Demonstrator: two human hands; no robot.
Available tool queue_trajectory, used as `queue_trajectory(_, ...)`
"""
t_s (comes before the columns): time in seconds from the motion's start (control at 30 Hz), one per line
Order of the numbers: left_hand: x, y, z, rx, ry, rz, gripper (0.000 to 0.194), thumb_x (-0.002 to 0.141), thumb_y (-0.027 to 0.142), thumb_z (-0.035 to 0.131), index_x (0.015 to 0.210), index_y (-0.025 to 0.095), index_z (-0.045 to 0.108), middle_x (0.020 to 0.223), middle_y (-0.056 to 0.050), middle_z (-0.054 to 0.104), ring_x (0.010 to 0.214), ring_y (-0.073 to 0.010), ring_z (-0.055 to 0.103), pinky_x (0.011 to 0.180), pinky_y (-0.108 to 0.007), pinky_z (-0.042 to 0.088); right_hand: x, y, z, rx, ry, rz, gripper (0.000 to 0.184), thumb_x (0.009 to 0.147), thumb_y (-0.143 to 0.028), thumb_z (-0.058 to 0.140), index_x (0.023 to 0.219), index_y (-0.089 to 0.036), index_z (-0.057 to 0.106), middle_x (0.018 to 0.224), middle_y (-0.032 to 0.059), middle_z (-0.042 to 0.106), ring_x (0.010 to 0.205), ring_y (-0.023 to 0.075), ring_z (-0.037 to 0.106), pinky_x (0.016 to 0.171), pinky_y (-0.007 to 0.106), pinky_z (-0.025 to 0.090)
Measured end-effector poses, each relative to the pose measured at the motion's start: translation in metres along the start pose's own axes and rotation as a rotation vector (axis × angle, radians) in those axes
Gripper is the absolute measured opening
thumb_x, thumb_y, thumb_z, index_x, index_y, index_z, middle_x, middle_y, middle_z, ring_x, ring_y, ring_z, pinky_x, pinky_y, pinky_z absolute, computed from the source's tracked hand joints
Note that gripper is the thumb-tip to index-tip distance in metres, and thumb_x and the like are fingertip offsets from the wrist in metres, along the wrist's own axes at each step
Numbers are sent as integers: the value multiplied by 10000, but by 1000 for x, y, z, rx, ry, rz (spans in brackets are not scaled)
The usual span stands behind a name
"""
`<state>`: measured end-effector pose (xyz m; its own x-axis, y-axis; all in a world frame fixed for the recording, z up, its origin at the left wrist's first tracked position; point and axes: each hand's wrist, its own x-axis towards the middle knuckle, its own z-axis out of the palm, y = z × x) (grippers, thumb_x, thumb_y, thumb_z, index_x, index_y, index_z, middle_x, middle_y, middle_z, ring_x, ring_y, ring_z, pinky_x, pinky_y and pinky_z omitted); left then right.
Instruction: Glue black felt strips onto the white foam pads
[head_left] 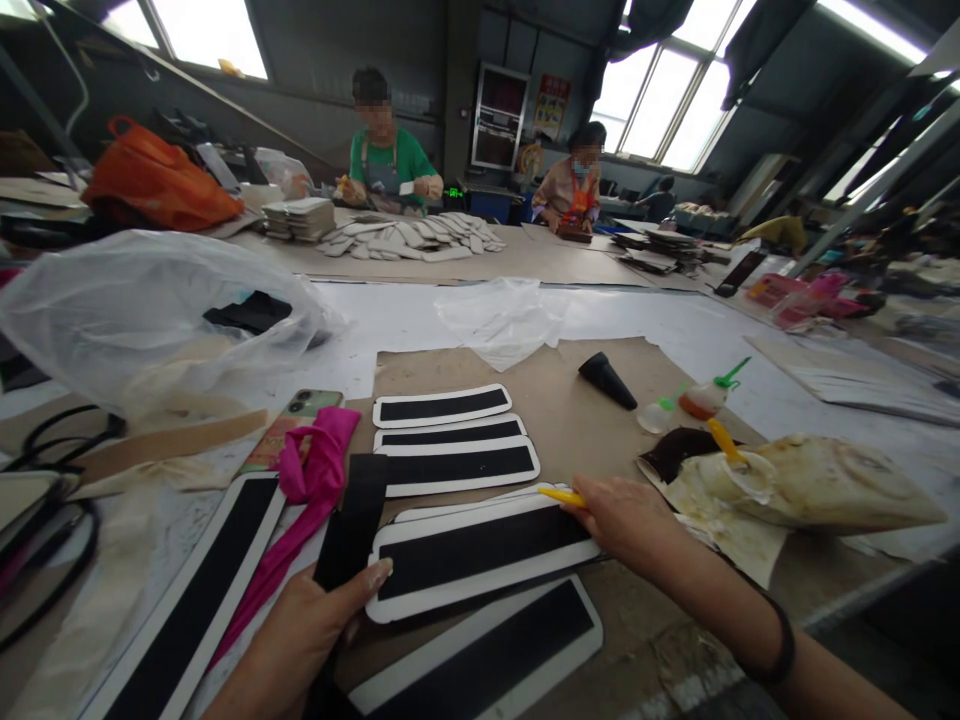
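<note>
My left hand (319, 610) grips the left end of a long panel (487, 545), black in the middle with a white border, thumb on its top face. Fingers under it are hidden. Below this panel's far edge the rims of other panels peek out. In my right hand (619, 512) is a slim yellow pointed tool (562, 496), its tip at the panel's far edge. Similar panels lie beyond it, among them a curved panel (442, 405), and a nearer panel (487, 655) lies closer to me. A black strip (356, 520) lies beside my left hand.
To the right lie a stained cream container (810, 485) with a yellow handle in it, small green-tipped bottles (709, 397) and a black cone (607, 380). Pink cloth (319, 455), a phone (296, 410) and a plastic bag (150, 310) are left. Two people work across the table.
</note>
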<state>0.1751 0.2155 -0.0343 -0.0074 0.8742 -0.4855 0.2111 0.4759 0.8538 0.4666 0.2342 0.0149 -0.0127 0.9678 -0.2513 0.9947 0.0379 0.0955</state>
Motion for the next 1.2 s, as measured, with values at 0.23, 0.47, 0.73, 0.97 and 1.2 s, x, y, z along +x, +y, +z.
queue_trajectory(0.23, 4, -5, -1, -3, -28, -10, 470, 595, 592, 631, 450, 195, 426, 434, 37, 417, 481, -119, 372, 529, -265, 280, 0, 14, 0, 187, 7, -9, 90, 851, -238, 450, 870, -193, 525, 804, 71, 664, 748, 211, 628, 595, 255, 354)
queue_trajectory(0.47, -8, 12, -5, -111, 21, 18, 501, 565, 564, 676, 363, 194, 407, 401, 40, 407, 465, -103, 350, 512, -250, 300, -10, 31, 5, 444, 92, 81, 258, 866, -340, 310, 712, -210, 471, 676, 42, 595, 668, 195, 575, 627, 293, 380)
queue_trajectory(0.73, -21, 24, -18, -173, -12, 6, 478, 551, 552, 701, 411, 170, 450, 412, 36, 421, 436, -79, 344, 448, -223, 268, -27, 13, 2, 1004, -64, 156, 446, 832, -600, 278, 674, -209, 424, 486, -53, 453, 388, 88, 438, 375, 196, 341)
queue_trajectory(0.97, -37, 21, -28, -440, -177, 0, 320, 590, 374, 751, 569, 147, 527, 466, 55, 447, 421, -38, 328, 414, -165, 236, -50, 2, 1, 1431, -53, 277, 426, 637, -598, 634, 683, -201, 488, 512, -59, 424, 427, 75, 393, 370, 170, 303)
queue_trajectory(1.2, -55, 0, -40, -575, -274, -133, 318, 606, 343, 744, 528, 131, 520, 442, 50, 426, 409, -32, 330, 412, -156, 244, -76, -18, 28, 1673, -64, 330, 422, 601, -599, 660, 641, -221, 475, 516, -48, 434, 433, 98, 391, 367, 201, 310)
